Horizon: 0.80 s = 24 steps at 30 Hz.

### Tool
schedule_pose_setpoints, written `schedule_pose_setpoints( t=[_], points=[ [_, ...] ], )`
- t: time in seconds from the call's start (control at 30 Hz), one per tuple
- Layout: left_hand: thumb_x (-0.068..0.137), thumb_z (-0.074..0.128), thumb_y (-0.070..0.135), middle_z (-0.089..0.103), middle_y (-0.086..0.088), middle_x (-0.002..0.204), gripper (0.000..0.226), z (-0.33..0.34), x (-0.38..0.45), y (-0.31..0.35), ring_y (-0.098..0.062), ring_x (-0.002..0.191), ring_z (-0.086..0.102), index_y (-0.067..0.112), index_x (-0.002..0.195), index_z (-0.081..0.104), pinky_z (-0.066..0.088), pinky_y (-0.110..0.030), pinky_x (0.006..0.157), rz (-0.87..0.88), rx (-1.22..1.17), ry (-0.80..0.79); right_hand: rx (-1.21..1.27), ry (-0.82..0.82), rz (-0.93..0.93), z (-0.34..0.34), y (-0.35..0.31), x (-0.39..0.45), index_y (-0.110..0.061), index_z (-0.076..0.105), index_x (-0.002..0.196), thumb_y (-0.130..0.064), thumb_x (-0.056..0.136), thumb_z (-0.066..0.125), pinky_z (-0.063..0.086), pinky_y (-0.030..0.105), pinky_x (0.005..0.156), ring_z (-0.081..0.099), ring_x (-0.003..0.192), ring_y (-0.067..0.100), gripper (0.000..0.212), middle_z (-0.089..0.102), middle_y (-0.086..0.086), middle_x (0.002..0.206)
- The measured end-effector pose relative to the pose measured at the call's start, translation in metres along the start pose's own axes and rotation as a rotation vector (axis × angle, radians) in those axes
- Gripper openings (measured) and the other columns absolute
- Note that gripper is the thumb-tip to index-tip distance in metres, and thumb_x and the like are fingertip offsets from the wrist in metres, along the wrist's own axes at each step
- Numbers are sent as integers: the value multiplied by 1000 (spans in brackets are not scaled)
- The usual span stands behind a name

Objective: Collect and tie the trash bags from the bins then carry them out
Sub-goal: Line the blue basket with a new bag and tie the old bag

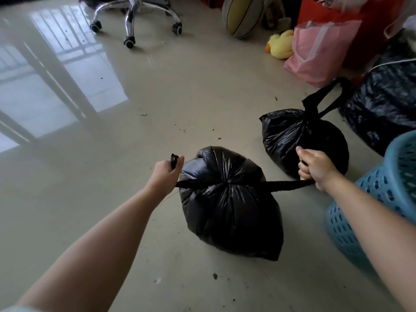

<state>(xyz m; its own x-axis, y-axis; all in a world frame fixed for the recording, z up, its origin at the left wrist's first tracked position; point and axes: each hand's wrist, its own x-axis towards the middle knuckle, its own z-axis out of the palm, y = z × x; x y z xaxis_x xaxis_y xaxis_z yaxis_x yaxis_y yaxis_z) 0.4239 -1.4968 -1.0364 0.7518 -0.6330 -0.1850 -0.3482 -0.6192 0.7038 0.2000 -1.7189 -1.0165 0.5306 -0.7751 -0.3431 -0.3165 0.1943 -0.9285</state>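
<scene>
On floor, centre: black trash bag (229, 206), full, neck gathered. Left hand (165, 174) fisted around one tie strip; right hand (316, 168) fisted around other; strips taut across bag top. Second black bag (292, 134) just behind, already knotted. Blue perforated bin (371, 199) close at right, touching neither bag

Office chair base (135, 16): chrome legs on castors, far beyond the left hand at the top of the floor.
Ball (244, 15): yellow-green, dark-striped, well beyond the right hand.
Plush duck (280, 45): yellow, just beside the ball.
Pink bag (319, 50): translucent plastic, right of the duck.
Floor (157, 97): glossy, speckled with debris, window reflection beyond the left hand.
</scene>
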Motion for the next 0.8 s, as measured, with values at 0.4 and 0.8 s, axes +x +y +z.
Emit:
schedule_pose_setpoints(
  t=[0.4, 0.8],
  points=[
    [97, 32, 43, 40, 5, 31, 48, -20, 23, -39, -9, 37, 45, 17, 57, 30, 42, -19, 55, -634, -1335, 226, 286, 198, -78, 42, 3, 6, -19, 39, 75, 0, 88, 52, 46, 23, 63, 53, 56, 6, 26, 51, 2, 67],
    [96, 43, 24, 64, -1, 86, 21, 45, -21, 37, -19, 87, 63, 14, 88, 59, 49, -32, 85, -345, -969, -31, 424, 305, 143, 93, 23, -7, -11, 57, 53, -25, 93, 47, 51, 39, 83, 59, 84, 28, 43, 62, 7, 69]
  ],
)
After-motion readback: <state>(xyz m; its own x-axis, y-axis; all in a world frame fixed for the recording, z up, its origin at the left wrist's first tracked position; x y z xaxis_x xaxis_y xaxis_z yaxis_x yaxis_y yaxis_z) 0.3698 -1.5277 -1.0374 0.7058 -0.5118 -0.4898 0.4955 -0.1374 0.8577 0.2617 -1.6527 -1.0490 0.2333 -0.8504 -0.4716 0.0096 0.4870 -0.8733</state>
